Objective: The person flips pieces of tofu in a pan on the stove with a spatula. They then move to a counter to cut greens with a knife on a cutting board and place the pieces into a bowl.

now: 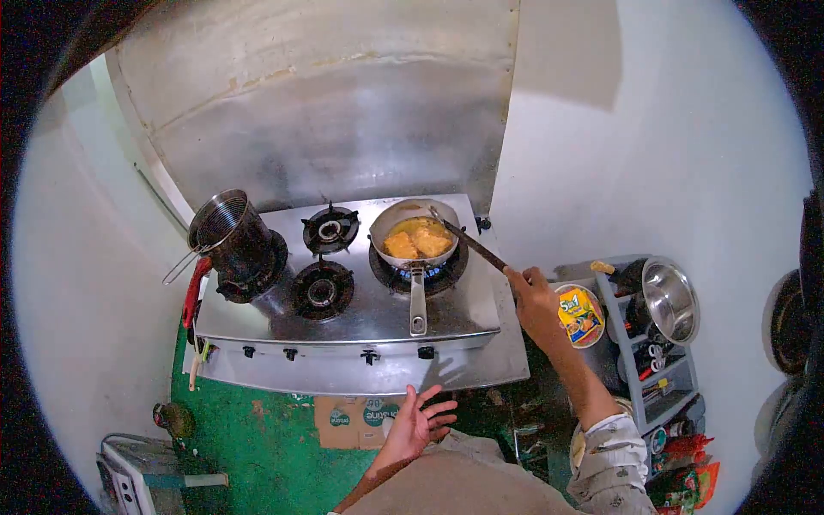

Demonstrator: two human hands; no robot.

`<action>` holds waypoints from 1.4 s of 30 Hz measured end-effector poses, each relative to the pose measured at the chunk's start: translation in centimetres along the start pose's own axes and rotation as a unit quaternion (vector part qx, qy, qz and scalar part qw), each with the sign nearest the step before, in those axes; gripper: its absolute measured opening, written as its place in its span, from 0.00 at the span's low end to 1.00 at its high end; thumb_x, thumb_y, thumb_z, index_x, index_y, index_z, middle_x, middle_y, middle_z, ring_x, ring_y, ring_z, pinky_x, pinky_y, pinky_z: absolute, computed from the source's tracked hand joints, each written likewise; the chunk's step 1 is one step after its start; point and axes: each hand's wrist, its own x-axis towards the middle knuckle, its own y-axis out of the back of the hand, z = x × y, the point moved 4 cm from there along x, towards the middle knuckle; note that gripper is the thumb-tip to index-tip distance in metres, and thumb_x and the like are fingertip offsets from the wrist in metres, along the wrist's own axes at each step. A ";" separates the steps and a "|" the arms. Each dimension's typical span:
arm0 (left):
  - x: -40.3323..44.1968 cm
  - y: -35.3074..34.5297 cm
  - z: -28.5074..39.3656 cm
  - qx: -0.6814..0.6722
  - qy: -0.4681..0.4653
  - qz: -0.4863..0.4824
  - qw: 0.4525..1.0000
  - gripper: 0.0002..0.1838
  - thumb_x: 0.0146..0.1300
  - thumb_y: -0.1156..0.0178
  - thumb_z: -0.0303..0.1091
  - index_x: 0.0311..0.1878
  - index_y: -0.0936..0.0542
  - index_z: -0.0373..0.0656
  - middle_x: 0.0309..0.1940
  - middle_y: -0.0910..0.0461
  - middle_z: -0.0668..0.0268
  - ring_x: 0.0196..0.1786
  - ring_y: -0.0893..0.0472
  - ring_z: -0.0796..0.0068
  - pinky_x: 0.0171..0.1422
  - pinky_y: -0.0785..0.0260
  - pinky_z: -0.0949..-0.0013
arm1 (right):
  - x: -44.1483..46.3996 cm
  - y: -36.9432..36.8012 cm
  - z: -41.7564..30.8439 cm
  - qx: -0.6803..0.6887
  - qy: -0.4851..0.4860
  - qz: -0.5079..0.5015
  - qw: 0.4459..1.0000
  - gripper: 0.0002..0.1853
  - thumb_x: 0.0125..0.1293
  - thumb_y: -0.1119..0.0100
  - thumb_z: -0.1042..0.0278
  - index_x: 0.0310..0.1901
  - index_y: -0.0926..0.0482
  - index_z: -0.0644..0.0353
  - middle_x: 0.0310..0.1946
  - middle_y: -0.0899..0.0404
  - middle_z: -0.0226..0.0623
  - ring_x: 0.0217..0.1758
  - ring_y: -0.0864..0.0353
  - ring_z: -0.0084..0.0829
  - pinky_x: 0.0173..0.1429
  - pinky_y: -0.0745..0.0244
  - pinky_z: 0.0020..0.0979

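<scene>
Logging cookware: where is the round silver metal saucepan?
In the head view, the saucepan sits over the lit black burner on the right side of the steel stove.

One held utensil (481, 245), one saucepan (407, 209), four burners (322, 292)

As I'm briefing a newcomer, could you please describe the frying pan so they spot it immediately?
Find the steel stove, then its right end. The frying pan sits there on a lit burner; unlike the tall dark vessel farther left, it holds golden food pieces.
</scene>
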 end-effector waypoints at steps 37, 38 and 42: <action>-3.9 4.8 -2.7 0.050 0.089 0.081 0.991 0.38 0.61 0.57 0.69 0.64 0.36 0.49 0.53 0.25 0.56 0.50 0.23 0.61 0.48 0.29 0.62 | -25.3 -16.8 3.4 0.046 -0.375 0.109 0.919 0.17 0.64 0.44 0.61 0.49 0.26 0.63 0.44 0.26 0.48 0.49 0.28 0.47 0.54 0.33 0.45; -4.3 5.1 -2.9 0.048 0.106 0.070 0.991 0.38 0.62 0.57 0.69 0.64 0.36 0.49 0.53 0.26 0.56 0.50 0.23 0.61 0.49 0.28 0.61 | -26.6 -15.6 2.0 0.033 -0.372 0.134 0.918 0.17 0.64 0.45 0.62 0.50 0.26 0.63 0.44 0.26 0.48 0.48 0.27 0.47 0.54 0.33 0.45; -6.8 4.0 -4.1 0.148 0.167 0.057 0.973 0.37 0.63 0.57 0.68 0.63 0.35 0.48 0.52 0.26 0.55 0.48 0.23 0.59 0.48 0.27 0.58 | -34.6 -10.5 -7.0 0.099 -0.443 -0.007 0.891 0.14 0.66 0.49 0.63 0.50 0.26 0.60 0.46 0.25 0.45 0.49 0.27 0.48 0.52 0.31 0.46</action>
